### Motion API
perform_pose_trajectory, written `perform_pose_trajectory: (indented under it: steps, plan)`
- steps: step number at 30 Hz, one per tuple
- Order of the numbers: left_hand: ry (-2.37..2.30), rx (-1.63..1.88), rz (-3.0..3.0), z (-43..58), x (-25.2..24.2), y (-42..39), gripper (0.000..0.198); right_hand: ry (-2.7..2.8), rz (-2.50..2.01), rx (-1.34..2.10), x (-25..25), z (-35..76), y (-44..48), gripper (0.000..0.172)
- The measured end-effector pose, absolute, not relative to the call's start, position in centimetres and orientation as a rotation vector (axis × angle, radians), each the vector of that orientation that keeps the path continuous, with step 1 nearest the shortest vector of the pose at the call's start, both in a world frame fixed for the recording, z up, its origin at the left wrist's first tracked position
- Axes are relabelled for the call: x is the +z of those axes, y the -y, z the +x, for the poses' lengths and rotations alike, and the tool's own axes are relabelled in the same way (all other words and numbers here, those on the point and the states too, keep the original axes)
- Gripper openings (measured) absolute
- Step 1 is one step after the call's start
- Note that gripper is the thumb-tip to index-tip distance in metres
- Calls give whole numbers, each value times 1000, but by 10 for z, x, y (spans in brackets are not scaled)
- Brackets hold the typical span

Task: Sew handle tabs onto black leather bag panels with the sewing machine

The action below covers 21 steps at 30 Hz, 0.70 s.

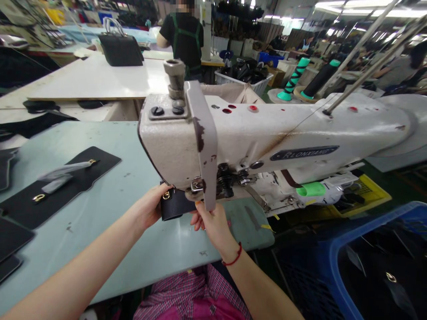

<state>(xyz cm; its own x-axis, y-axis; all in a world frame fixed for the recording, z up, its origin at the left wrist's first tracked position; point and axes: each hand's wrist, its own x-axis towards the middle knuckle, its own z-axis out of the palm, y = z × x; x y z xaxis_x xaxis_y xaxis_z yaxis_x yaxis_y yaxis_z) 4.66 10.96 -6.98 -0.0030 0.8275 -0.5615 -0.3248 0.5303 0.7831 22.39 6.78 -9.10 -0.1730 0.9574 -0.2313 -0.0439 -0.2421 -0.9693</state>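
Note:
A white industrial sewing machine [267, 133] fills the middle of the view. Under its head sits a small black leather piece [173, 206] with a gold ring at its left end. My left hand [151, 209] grips the piece's left end. My right hand [210, 222] holds its right side just below the needle area, with a red cord around the wrist. The needle and the far part of the piece are hidden behind the machine head.
Black leather panels [60, 184] with gold fittings lie on the pale green table [116, 222] at left. A blue crate [373, 262] stands at lower right. Thread cones [293, 80] rise behind the machine. A person in a dark apron [185, 35] stands beyond a white table with a black handbag [120, 46].

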Motion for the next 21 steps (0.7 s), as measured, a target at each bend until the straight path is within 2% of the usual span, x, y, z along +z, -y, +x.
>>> perform_pose_trajectory:
  steps: [4,9,10,13,16,19,21]
  plan:
    - [-981,1185,198,54,-94,-60,39,1180,-1200,1545,-90,225,-66,59]
    - [-699,1360,185,107,-100,-13,63,1157,-1182,1559,-85,226,-66,56]
    - [-712,1406,261,116,-98,-13,63,1164,-1181,1556,-85,226,-66,57]
    - [-823,1351,513,129,-92,-27,40,1199,-1162,1544,-86,228,-67,55]
    - [-1029,1174,648,122,-95,-43,47,1269,-1168,1506,-89,233,-65,53]
    - [-1315,1182,715,110,-105,-48,37,1321,-1185,1426,-94,241,-57,49]
    - [-1410,1191,777,105,-110,-47,37,1312,-1201,1362,-97,246,-51,44]
